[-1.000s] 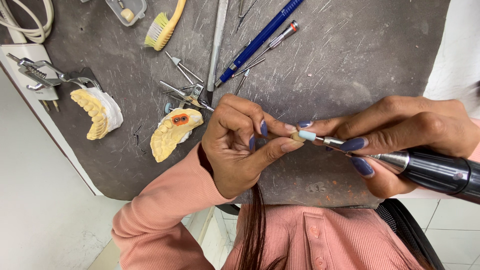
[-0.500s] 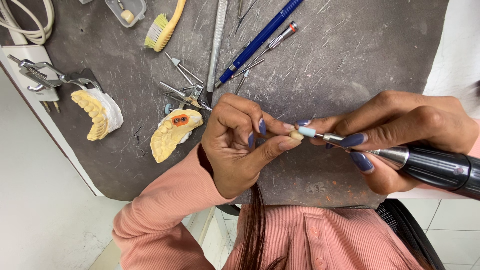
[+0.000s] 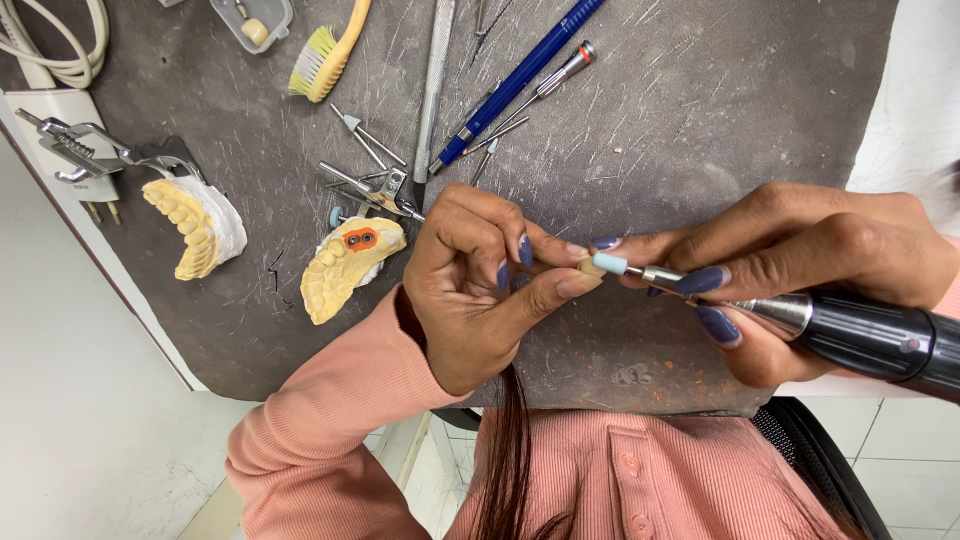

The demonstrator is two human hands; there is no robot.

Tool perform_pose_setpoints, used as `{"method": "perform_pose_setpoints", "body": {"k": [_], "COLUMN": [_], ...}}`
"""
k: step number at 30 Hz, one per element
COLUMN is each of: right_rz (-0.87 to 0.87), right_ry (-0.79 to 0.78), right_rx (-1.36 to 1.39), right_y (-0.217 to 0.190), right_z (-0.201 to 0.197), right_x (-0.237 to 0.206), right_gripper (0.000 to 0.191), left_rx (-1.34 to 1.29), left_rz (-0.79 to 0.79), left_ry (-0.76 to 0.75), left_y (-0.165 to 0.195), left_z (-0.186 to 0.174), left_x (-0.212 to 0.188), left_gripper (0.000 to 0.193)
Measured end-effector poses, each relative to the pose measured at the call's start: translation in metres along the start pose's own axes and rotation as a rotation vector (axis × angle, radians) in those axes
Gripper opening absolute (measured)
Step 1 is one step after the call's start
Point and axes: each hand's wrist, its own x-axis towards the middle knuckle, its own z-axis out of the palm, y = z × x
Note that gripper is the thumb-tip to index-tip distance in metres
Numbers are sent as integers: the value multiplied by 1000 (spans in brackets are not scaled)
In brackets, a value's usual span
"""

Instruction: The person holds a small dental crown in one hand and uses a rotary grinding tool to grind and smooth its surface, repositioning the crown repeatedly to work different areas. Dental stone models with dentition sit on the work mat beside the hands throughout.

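Note:
My left hand (image 3: 480, 285) pinches a small cream tooth-shaped piece (image 3: 588, 266) between thumb and fingertips above the dark work mat (image 3: 650, 130). My right hand (image 3: 800, 270) grips a black and silver rotary handpiece (image 3: 860, 330) like a pen. Its pale blue polishing tip (image 3: 611, 263) touches the small piece. Both sleeves are pink.
Two yellow plaster jaw models (image 3: 350, 265) (image 3: 195, 225) lie on the mat to the left, one fixed to a metal articulator (image 3: 90, 150). A yellow brush (image 3: 325, 50), a blue pen (image 3: 520, 75), a long metal tool (image 3: 432, 90) and several small burs (image 3: 365, 135) lie at the back.
The handpiece tip has shifted slightly against the small piece; both hands stay in nearly the same place.

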Motion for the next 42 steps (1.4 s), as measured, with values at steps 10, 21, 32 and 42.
{"method": "perform_pose_setpoints", "body": {"k": [10,21,32,42], "right_rz": [-14,-8,-126,-177], "right_ry": [-10,-11,54,50], "right_rx": [7,-23,39,48], "right_y": [9,9,22,17], "right_z": [-2,-15,1,1], "right_x": [-13,-1,3,-1], "right_gripper": [22,15,40,36], "left_rx": [-8,-258,-47,-217], "left_rz": [5,-27,125,-43], "left_ry": [-2,-88,-286,-313], "left_y": [-3,-4,6,7], "left_z": [-1,0,-7,-8], "left_x": [-1,1,14,15], "left_gripper": [42,46,50,48]}}
